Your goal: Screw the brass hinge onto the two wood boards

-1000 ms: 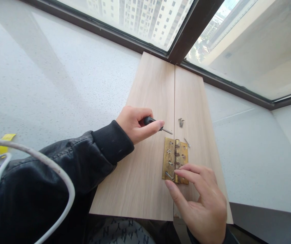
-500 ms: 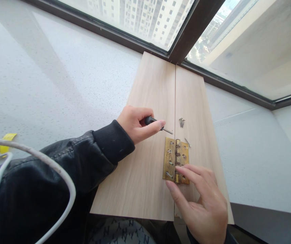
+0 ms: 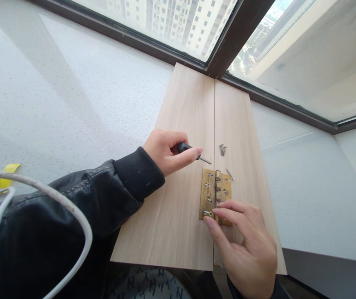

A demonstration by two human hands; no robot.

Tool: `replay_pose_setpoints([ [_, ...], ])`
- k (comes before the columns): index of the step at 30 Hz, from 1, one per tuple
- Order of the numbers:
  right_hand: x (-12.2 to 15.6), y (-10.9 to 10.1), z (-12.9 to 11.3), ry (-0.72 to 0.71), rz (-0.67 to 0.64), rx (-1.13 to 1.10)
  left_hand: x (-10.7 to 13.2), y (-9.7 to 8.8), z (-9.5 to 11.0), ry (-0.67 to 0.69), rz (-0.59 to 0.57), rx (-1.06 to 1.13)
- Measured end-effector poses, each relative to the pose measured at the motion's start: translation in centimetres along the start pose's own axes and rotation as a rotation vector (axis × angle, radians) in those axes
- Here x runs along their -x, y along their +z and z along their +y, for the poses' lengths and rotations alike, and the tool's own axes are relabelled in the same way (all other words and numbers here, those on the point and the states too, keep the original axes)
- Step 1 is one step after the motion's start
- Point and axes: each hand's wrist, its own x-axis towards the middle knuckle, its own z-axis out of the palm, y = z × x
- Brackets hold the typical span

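brass showed in the head view: a hinge [image 3: 218,191] lay opened out across the seam between the left board [image 3: 159,232] and the right board [image 3: 237,112]. the likeliest trouble, as i judged it, was the small screw [image 3: 210,214] rolling away or dropping askew, because it seemed loose on the smooth plate with only fingertips near it. the hinge could also have slid off the seam if those fingers nudged it, and the exposed shaft might have scratched the wood if the wrist dipped.

the left hand [image 3: 168,151] was wrapped around the screwdriver [image 3: 183,147], its tip just beyond the hinge's far edge. the right hand [image 3: 249,245] had thumb and forefinger a narrow gap apart, with the screw's head between them; whether they pinched it, i could not tell. its other fingers reached over the hinge's near right corner. farther off, a pair of screws [image 3: 222,150] and a single screw [image 3: 230,174] lay on the right board.
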Motion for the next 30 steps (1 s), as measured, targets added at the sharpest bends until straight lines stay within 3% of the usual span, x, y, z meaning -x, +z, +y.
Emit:
replay_pose_setpoints([
  [16,0.0,0.1,-0.3,0.019,0.009,-0.016,0.0,0.1,0.1,0.011,0.008,0.017],
  [30,-0.2,0.5,-0.3,0.049,0.034,-0.003,-0.5,-1.1,2.1,-0.043,-0.108,-0.027],
])
